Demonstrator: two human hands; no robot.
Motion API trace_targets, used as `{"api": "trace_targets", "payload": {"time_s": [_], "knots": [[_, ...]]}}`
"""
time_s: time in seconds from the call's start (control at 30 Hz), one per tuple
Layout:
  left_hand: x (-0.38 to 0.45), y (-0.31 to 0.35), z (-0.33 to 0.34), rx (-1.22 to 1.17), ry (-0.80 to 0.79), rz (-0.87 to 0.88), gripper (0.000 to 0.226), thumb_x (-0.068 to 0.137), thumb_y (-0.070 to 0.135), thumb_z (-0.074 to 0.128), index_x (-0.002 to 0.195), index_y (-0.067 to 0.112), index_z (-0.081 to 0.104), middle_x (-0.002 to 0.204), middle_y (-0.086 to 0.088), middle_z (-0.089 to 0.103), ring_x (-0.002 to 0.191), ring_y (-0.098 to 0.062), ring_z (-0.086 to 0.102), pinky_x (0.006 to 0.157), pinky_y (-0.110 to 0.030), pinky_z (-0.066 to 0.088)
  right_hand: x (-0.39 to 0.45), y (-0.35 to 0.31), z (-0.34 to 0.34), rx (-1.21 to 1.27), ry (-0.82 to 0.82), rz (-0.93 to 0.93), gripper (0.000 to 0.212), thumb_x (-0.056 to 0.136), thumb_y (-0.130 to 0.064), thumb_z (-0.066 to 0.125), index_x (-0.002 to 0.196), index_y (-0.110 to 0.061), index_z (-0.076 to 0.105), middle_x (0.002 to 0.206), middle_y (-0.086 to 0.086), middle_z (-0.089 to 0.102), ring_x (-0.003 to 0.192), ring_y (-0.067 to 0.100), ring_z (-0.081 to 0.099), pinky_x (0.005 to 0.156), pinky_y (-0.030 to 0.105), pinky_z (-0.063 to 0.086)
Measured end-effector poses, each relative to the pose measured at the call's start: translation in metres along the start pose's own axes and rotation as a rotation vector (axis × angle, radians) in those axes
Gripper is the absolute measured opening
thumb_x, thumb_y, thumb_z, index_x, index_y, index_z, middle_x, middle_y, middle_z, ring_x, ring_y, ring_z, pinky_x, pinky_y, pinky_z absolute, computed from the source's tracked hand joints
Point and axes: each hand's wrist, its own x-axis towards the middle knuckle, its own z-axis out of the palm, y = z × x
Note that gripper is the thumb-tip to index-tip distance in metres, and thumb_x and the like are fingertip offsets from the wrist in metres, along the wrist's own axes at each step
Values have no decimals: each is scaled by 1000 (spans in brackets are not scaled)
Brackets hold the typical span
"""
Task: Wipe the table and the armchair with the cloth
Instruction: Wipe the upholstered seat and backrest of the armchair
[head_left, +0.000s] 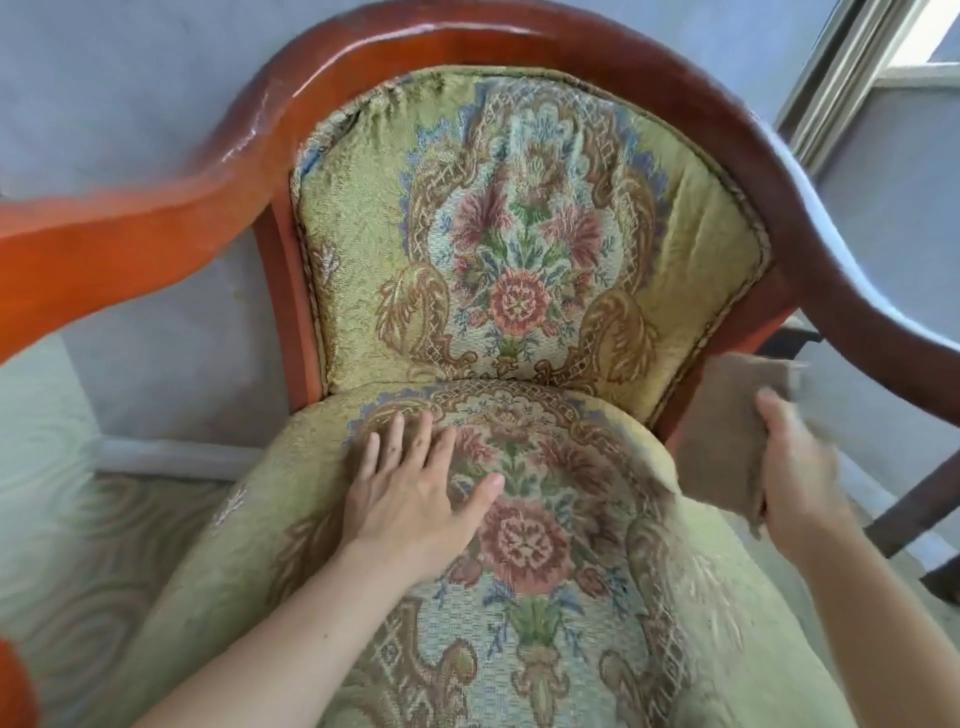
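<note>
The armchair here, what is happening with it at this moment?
A person is cleaning the armchair. The left hand lies flat and open on the seat cushion, fingers spread. The right hand holds a brownish cloth in its grip at the right side of the chair, just below the wooden armrest. The cloth looks blurred, so whether it touches the wood cannot be told. No table is in view.

- Soft, even daylight – it comes from the window (914, 47) at upper right, which is overexposed.
- Glare streaks the armchair (519, 234) frame's top rail.
- Shadows are faint.
- Motion blur smears the cloth (727, 441) and the right hand (800, 467).
- Wide-angle bending curves the edges.
</note>
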Motion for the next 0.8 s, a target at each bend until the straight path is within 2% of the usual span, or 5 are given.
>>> {"api": "trace_targets", "payload": {"time_s": [0.27, 0.43, 0.53, 0.63, 0.8], "knots": [[9, -3, 14, 12, 18, 7, 86, 78, 82, -19, 151, 37, -24, 159, 1, -33, 146, -22, -34, 123, -42, -16, 3, 65, 71, -838, -680, -332, 54, 103, -53, 29, 130, -21, 63, 163, -8, 21, 151, 11, 12, 111, 20, 0], [13, -1, 13, -43, 7, 7, 86, 70, 86, -27, 146, 46, -30, 157, 11, -37, 142, -17, -40, 122, -40, -20, -29, 58, 54, -622, -972, -302, 27, 90, -74, 29, 111, -83, 42, 145, -51, 8, 135, -26, -1, 109, 14, 4], [22, 3, 5, -129, 14, 0, 85, 67, 89, -26, 143, 51, -33, 156, 16, -37, 142, -11, -39, 121, -34, -20, -48, 44, 47, -325, -1001, -29, 55, 76, -80, 56, 124, -54, 61, 136, -44, 45, 131, -20, 34, 103, 12, 29], [39, 4, -11, -177, 91, 25, 83, 70, 90, -20, 145, 54, -30, 156, 22, -35, 143, -4, -36, 120, -31, -17, -23, 42, 49, 156, -661, 275, 54, 80, -27, 77, 125, 1, 64, 91, 14, 78, 77, 22, 76, 75, 44, 50], [88, 7, -48, -165, 260, 82, 84, 76, 86, -17, 151, 49, -24, 155, 25, -37, 141, 0, -39, 117, -32, -17, 33, -14, 64, 595, -457, 311, 38, 100, -21, 47, 134, -13, 61, 103, 4, 69, 65, 20, 73, 67, 34, 51]]}}
